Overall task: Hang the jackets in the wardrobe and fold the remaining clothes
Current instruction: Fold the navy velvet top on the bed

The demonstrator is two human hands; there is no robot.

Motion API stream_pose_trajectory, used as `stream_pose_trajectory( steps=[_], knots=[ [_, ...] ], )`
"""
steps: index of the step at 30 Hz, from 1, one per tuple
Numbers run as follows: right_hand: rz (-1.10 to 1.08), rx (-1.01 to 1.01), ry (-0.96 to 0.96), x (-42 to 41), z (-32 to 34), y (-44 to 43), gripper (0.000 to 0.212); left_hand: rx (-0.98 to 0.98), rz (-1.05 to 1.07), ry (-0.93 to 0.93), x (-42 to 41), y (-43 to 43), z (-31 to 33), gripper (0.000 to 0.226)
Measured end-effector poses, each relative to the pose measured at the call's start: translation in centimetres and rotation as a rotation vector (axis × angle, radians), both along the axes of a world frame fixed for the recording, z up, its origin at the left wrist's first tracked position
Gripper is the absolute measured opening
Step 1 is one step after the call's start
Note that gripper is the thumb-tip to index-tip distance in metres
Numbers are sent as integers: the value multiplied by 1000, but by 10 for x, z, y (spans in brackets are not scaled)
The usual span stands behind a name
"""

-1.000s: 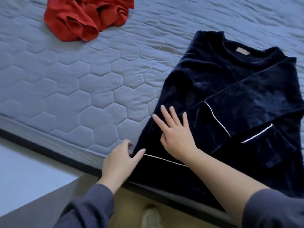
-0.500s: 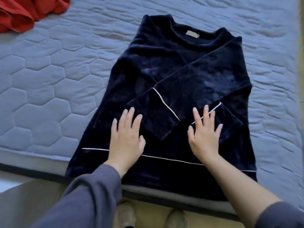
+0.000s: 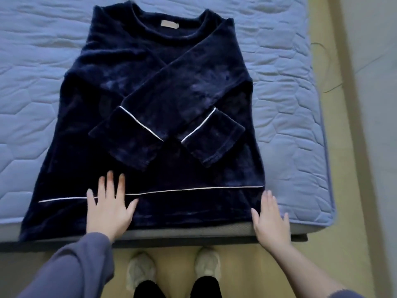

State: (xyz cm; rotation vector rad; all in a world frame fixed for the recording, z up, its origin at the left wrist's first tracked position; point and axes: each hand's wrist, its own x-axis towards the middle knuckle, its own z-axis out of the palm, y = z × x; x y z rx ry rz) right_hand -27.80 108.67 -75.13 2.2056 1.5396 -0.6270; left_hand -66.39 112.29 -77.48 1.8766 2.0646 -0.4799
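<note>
The navy sweater (image 3: 163, 82) lies flat at the near edge of the bed (image 3: 32, 61), sleeves crossed, our left hand (image 3: 108, 208) spread on its hem, our right hand (image 3: 271, 220) also spread, seemingly touching the hem corner, probably to smooth it for folding.

- One navy top (image 3: 150, 82); one tan label (image 3: 169, 24) at its neck
- Two sleeves crossed over its front: upper sleeve (image 3: 182, 87); lower sleeve (image 3: 214, 145)
- Three white piping lines: upper cuff line (image 3: 139, 123); lower cuff line (image 3: 199, 127); hem line (image 3: 193, 189)
- One bed (image 3: 290, 104)
- Two grips, fingers straight on both: left grip (image 3: 109, 209); right grip (image 3: 270, 220)
- Two pale shoes: left shoe (image 3: 140, 269); right shoe (image 3: 207, 265)
- Two black trouser legs: left leg (image 3: 148, 289); right leg (image 3: 206, 287)
</note>
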Motion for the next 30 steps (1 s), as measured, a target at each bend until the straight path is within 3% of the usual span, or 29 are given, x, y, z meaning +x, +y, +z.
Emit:
stream_pose_trajectory(
  steps=[5,10,12,15,18,20,22,24,27,30],
  knots=[
    [-318,242,321,18,10,-17,48,-23,0,30,-8,-26,10,79],
    [-564,256,734,9,24,9,64,-115,-26,7,-18,-43,33,75],
    [-871,307,892,5,22,15,51,-54,134,-18,-27,-52,43,64],
    [-1279,277,955,0,19,12,25,148,521,-29,-43,-59,50,60],
    [-1406,235,986,-3,14,5,20,292,971,-171,-66,-48,54,66],
    [-1467,258,989,-4,12,5,23,304,1154,-231,-81,-43,54,63],
    [-1508,280,978,-6,11,5,21,282,1288,-377,-94,-41,50,43],
    [-1517,294,979,-9,13,4,16,303,1440,-649,-102,-44,47,19],
    [-1530,357,973,-10,19,1,22,313,1678,-1001,-110,-47,48,15],
    [-1571,452,930,-6,23,-7,19,353,1711,-1102,-112,-55,57,12]
  ],
)
